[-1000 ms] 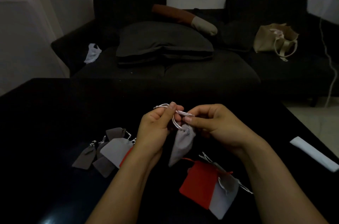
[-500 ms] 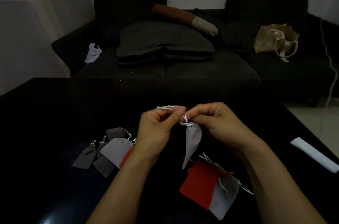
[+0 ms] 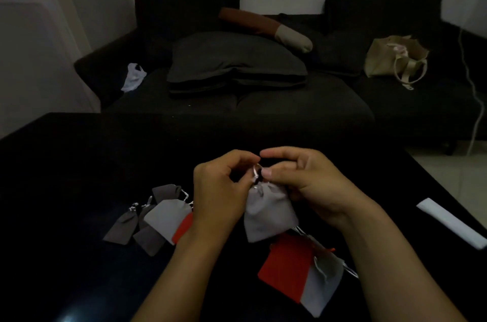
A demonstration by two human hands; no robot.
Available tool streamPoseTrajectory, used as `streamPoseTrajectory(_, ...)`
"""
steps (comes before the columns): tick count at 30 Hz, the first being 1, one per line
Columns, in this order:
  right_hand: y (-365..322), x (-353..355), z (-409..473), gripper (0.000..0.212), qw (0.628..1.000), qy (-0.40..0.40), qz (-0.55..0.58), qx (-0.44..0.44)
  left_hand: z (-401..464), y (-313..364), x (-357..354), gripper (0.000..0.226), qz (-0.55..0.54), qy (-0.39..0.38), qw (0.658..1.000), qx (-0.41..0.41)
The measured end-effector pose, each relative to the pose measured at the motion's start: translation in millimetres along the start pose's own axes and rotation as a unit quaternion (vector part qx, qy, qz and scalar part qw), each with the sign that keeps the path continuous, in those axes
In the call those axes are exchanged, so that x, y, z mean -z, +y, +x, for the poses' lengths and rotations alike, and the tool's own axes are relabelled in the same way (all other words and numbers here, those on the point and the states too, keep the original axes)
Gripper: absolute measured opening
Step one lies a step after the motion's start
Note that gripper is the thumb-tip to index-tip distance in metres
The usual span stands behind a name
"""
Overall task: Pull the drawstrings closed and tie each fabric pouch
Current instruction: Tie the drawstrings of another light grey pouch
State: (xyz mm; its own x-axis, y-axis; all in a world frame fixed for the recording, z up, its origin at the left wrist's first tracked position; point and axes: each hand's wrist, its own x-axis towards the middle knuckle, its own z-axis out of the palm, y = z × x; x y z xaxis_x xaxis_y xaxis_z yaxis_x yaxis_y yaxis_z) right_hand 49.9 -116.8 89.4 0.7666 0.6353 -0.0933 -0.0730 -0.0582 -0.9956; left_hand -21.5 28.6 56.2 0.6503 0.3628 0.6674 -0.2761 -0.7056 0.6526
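Both hands meet above the black table (image 3: 79,176), working at the neck of one light grey pouch (image 3: 267,213): the left hand (image 3: 218,190) has its fingers curled in and pinches the pale drawstring (image 3: 255,172) just above the gathered mouth, while the right hand (image 3: 308,179) pinches the same cord from the other side, thumb tip against it and forefinger arched over. That pouch hangs below the fingertips, between the two wrists, its top puckered tight and its body soft, matte and roughly rectangular, like felt or velvet. Whether a knot has formed is hard to tell, since the cord is thin, dim and half covered by the fingers. To the left on the table lies a cluster of dark grey pouches (image 3: 123,224) with a paler one (image 3: 168,216) on top and a red edge tucked under the left wrist. Nearer the right forearm, a flat red pouch (image 3: 284,263) overlaps a light grey pouch (image 3: 321,287) with loose cords trailing. A white strip (image 3: 453,221) lies at the table's right edge, cut off by the frame. Behind stands a dark sofa (image 3: 290,111) bearing a large grey cushion (image 3: 234,61), a brown-and-cream bolster (image 3: 263,26), a beige tote bag (image 3: 395,61) and a crumpled white bag (image 3: 133,78).
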Motion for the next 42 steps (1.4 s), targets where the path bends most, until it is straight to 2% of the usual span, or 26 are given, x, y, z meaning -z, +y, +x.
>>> streamPoseTrajectory(2,-1,-3,-1,0.020,0.999,-0.014,0.014,-0.037,-1,4,0,0.019,0.014,0.028,0.999,-0.023)
streamPoseTrajectory(5,-2,-5,-2,0.025,0.998,-0.043,0.019,-0.051,-2,10,-1,0.017,-0.009,0.043,0.999,-0.024)
streamPoseTrajectory(7,-3,-4,-2,0.026,0.996,-0.061,0.038,-0.043,-2,12,-3,0.017,-0.054,0.042,0.997,0.028)
streamPoseTrajectory(9,-1,-6,0,0.028,0.991,-0.064,0.109,-0.051,0,12,-4,0.018,-0.095,0.034,0.992,0.081)
streamPoseTrajectory(12,8,-13,9,0.024,0.976,-0.013,0.215,-0.045,2,14,-5,0.019,-0.157,0.020,0.979,0.126)
streamPoseTrajectory(18,11,-15,16,0.018,0.965,0.095,0.242,-0.041,4,15,-7,0.013,-0.272,-0.031,0.940,0.204)
streamPoseTrajectory(21,6,-14,14,0.021,0.945,0.083,0.314,-0.047,9,14,-4,0.014,-0.351,-0.041,0.899,0.259)
streamPoseTrajectory(24,2,-14,13,0.019,0.924,0.069,0.373,-0.050,10,18,-4,0.025,-0.420,-0.038,0.850,0.315)
streamPoseTrajectory(27,2,-9,14,0.017,0.908,0.071,0.410,-0.048,17,10,-3,0.039,-0.472,0.042,0.795,0.378)
streamPoseTrajectory(29,0,0,14,0.019,0.906,0.082,0.413,-0.039,21,0,0,0.038,-0.521,0.113,0.744,0.403)
streamPoseTrajectory(31,0,5,14,0.019,0.914,0.090,0.395,-0.019,22,-4,0,0.035,-0.541,0.148,0.718,0.412)
streamPoseTrajectory(33,1,6,15,0.019,0.918,0.095,0.385,0.002,21,-2,-2,0.035,-0.546,0.148,0.717,0.408)
streamPoseTrajectory(38,1,8,15,0.019,0.939,0.108,0.325,0.017,19,-1,-2,0.039,-0.522,0.112,0.758,0.375)
streamPoseTrajectory(42,2,8,17,0.021,0.951,0.109,0.286,0.034,18,-1,-3,0.045,-0.517,0.098,0.763,0.375)
